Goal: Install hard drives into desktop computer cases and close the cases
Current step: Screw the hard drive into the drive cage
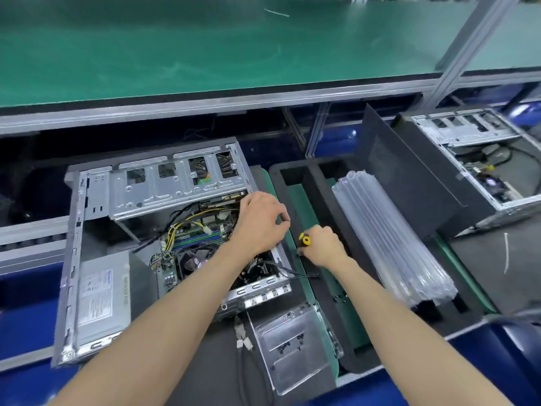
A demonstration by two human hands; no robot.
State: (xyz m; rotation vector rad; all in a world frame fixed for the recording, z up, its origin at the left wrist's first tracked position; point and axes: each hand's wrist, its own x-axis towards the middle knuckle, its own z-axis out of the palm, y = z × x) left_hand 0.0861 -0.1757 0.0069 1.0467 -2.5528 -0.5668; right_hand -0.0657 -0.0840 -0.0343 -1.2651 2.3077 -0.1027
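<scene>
**Both hands at the right edge of the open case**

My left hand [262, 218] reaches across the open computer case [152, 247], which lies on its side in front of me. The fingers are curled at the case's right rim, thumb and fingertips drawn close together; whether they pinch anything I cannot tell. My right hand [322, 246] is just beside it, apart from it, wrapped around a screwdriver [304, 239] whose yellow and black handle end sticks out of my fist. That hand sits over the black foam tray [319, 177] to the right of the case.

Inside the case I see the motherboard with a fan [194, 260], yellow cables, the silver drive cage [175, 186] at the far side and the power supply [101, 297] at the near left. A metal bracket [292, 347] lies flat near the case's near right corner. A stack of clear plastic packs [389, 238] rests on the tray, a dark side panel [409, 177] leans behind it, and 1 more open case [474, 153] stands at far right.
</scene>
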